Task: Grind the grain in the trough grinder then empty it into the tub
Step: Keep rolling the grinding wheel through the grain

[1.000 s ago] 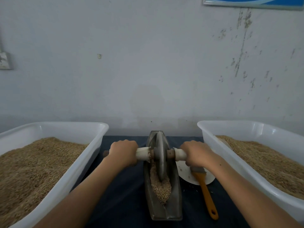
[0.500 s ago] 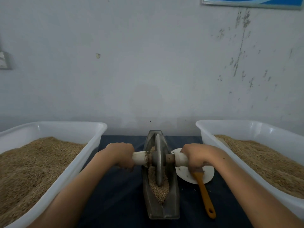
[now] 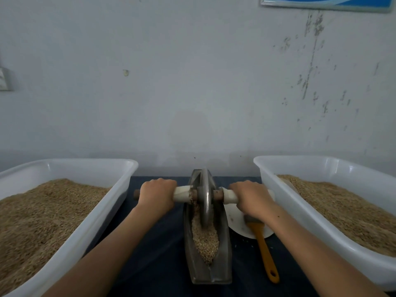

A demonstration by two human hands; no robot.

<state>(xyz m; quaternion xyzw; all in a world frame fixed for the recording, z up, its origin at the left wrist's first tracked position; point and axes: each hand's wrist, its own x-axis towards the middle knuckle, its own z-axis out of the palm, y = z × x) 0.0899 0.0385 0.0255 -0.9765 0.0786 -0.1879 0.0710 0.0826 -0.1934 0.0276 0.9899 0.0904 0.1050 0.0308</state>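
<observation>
Both hands are wrapped tight around the axle handles of the grinding wheel, left hand on one side, right hand on the other, fingers curled right round them. The wheel stands upright toward the far end of the metal trough grinder, with grain piled in the groove nearer the person. A white tub of grain sits on the left and another tub on the right. An orange-handled brush lies across a white plate just right of the trough.
</observation>
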